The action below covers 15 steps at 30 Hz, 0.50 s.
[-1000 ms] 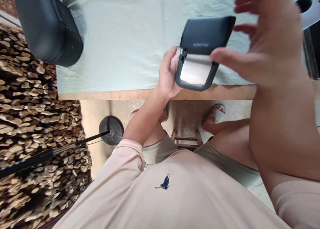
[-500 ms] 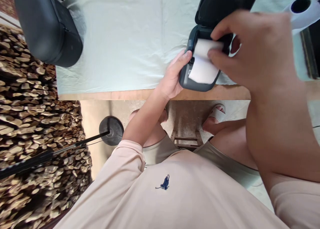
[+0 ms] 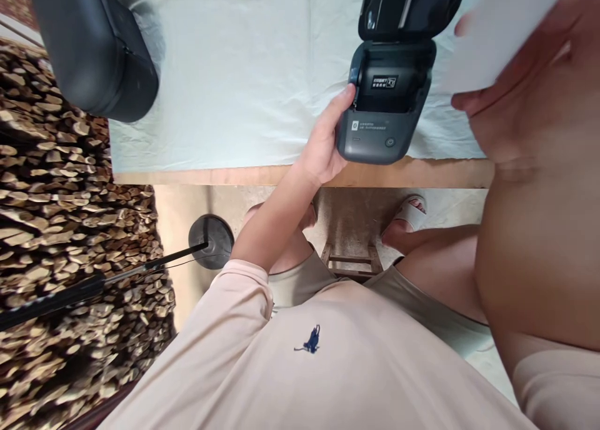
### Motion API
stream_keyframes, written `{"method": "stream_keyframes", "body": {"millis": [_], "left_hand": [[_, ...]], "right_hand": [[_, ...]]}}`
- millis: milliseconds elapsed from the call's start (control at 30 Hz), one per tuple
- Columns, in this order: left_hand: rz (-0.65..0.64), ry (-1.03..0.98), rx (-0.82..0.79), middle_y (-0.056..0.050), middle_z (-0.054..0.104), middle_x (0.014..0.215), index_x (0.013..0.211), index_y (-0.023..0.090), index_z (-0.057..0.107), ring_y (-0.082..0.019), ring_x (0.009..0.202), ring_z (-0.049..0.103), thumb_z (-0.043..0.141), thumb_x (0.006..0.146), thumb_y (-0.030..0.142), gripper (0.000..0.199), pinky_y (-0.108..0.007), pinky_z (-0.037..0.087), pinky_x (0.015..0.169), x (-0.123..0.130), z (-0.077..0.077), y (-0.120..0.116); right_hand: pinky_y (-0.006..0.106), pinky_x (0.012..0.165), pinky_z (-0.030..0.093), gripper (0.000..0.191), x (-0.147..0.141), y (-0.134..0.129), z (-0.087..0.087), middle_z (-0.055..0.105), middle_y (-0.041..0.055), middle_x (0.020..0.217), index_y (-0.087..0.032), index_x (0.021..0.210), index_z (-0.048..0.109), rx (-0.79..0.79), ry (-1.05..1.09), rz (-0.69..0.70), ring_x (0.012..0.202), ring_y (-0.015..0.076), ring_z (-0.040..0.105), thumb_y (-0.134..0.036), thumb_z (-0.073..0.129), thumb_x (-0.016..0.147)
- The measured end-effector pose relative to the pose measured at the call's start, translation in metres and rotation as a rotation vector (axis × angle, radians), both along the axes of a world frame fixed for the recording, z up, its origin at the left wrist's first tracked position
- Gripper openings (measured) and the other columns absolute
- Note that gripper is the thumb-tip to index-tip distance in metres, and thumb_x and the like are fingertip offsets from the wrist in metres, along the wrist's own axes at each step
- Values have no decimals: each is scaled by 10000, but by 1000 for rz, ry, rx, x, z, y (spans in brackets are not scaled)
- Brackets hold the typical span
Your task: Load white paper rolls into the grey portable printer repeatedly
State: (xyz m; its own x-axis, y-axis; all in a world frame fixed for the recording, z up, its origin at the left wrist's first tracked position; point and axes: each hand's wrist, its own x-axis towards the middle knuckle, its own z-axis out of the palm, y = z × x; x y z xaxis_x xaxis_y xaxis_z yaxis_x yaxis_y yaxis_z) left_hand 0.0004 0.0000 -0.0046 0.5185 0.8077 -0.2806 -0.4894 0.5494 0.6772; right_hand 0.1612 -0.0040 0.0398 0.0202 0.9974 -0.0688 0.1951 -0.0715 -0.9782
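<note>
A dark grey portable label printer [image 3: 370, 133] has its lid [image 3: 407, 11] hinged up, and its paper compartment [image 3: 389, 95] is bare, with a small printed label on its floor. My left hand [image 3: 328, 136] grips the printer's left side, thumb on the rim of the compartment. To the right, above the table, my right hand [image 3: 525, 99] has its fingers around a white paper roll [image 3: 504, 33]. The roll is smeared by motion and close to the camera, so its exact shape is unclear.
A black zippered case [image 3: 98, 55] stands at the left on the pale cloth [image 3: 234, 74] covering the table. The wooden table edge [image 3: 210, 177] runs below the printer. Stacked firewood [image 3: 70, 217] and a black stand with a round base [image 3: 210, 242] are at left.
My right hand has lifted the white paper out of the printer's compartment and moved right and toward the camera. My left hand still holds the printer.
</note>
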Motion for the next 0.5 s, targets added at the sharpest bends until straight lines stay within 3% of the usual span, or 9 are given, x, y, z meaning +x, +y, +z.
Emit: {"method": "stream_keyframes", "body": {"millis": [67, 200, 300, 400, 500], "left_hand": [[-1, -22, -40, -37, 573, 835, 911, 125, 514, -187, 963, 513, 354, 732, 395, 361, -284, 471, 769, 0, -1, 1], [-25, -47, -21, -39, 566, 881, 949, 108, 506, -198, 961, 512, 366, 730, 397, 389, -268, 472, 764, -1, -2, 1], [-29, -59, 13, -24, 575, 840, 925, 126, 518, -199, 982, 500, 351, 736, 396, 369, -284, 475, 775, -1, -2, 1], [-42, -64, 35, -15, 582, 849, 915, 163, 526, -181, 1002, 487, 326, 746, 392, 349, -290, 470, 805, -2, -2, 0], [-49, -49, 58, -13, 574, 858, 926, 160, 515, -187, 1009, 483, 332, 744, 400, 353, -296, 464, 820, -2, -2, 0]], "right_hand": [[154, 481, 332, 415, 2, 7, -15, 359, 15, 993, -238, 1052, 212, -86, 161, -59, 615, -31, 412, -365, 211, 657], [184, 609, 436, 368, 1, 8, -37, 292, -37, 1055, -300, 989, 166, -6, 178, -191, 641, -67, 424, -380, 336, 673], [162, 687, 458, 406, -3, 2, -38, 258, -38, 1112, -324, 1034, 146, 117, -17, -183, 716, -79, 424, -444, 342, 699], [94, 649, 391, 404, -2, -2, -37, 346, -7, 1033, -220, 1002, 292, 229, -240, -207, 780, -64, 377, -438, 392, 678], [103, 659, 330, 421, 2, -5, -43, 422, -14, 903, -224, 1018, 335, 189, -461, -245, 741, -61, 349, -364, 462, 642]]}}
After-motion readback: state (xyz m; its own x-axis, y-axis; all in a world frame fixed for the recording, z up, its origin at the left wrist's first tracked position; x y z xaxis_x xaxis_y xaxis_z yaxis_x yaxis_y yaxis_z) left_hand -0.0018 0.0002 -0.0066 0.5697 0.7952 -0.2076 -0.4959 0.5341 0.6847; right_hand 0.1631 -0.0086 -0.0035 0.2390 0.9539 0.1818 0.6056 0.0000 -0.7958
